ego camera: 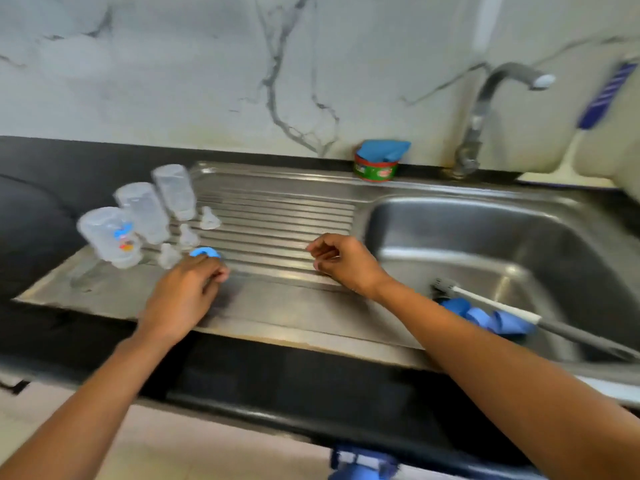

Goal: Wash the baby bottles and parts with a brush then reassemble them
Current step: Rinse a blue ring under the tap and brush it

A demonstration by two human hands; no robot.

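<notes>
Where left hand's (pixel 180 299) fingers (pixel 207 271) end, blue ring (pixel 205 252) adjacent

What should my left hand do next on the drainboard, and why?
Probably pinch the blue ring and lift it: the left hand is right at it, the right hand holds nothing, and upturned bottles stand beside it.
</notes>
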